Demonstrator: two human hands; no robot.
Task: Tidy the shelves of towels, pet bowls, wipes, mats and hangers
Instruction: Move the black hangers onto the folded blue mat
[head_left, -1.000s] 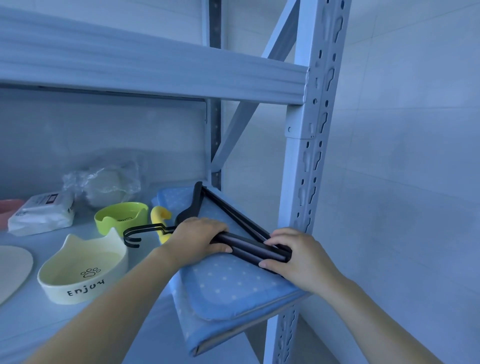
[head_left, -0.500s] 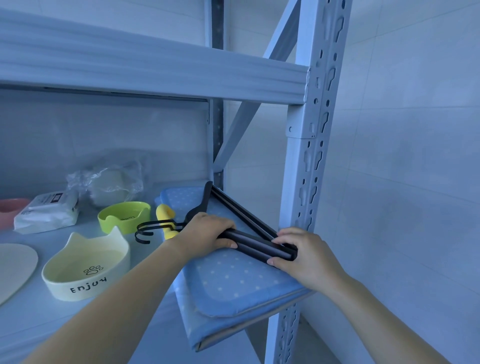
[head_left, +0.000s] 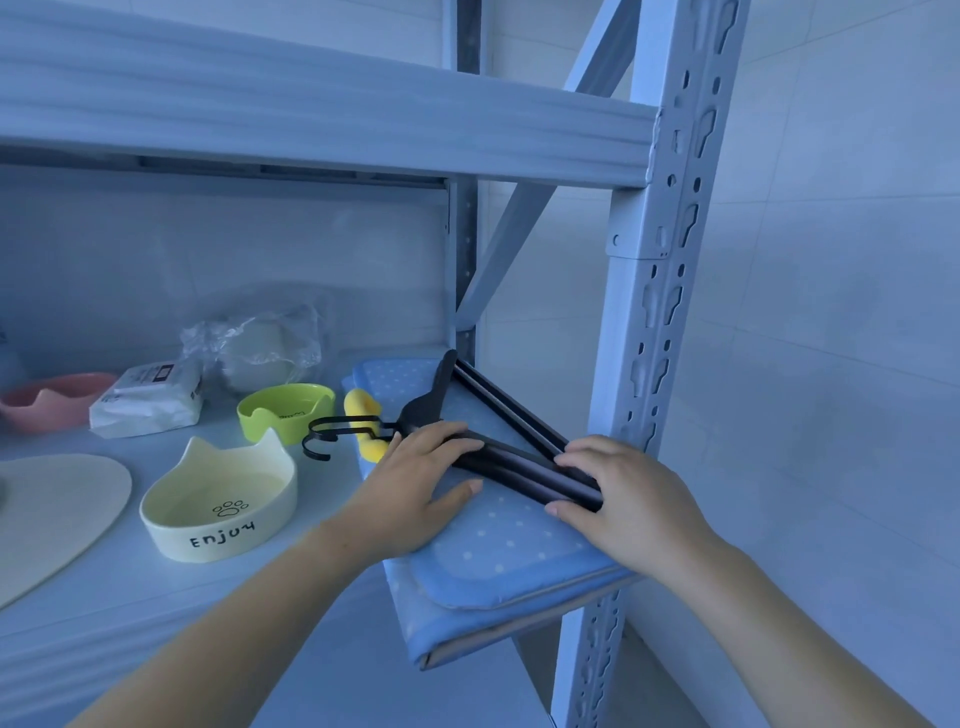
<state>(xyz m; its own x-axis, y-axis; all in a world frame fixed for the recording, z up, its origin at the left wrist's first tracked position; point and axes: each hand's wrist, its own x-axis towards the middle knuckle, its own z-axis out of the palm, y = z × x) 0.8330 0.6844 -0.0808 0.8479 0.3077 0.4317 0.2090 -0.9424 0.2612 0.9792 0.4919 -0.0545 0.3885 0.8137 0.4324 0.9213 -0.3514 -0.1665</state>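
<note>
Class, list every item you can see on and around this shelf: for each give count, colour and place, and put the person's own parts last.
hangers: a stack, exact count unclear, black, on the mat, hooks pointing left
mat: one, blue with white dots, folded, right end of shelf, overhanging the front edge
yellow object: one, at the mat's left edge
cat-ear bowl: one, cream, marked "Enjoy", front
green bowl: one, behind the cream bowl
pink bowl: one, far left
wipes pack: one, white, beside the pink bowl
plastic bag: one, clear, rear
flat mat: one, cream, left front
shelf frame: grey metal
hands: left and right, both on the hangers
</note>
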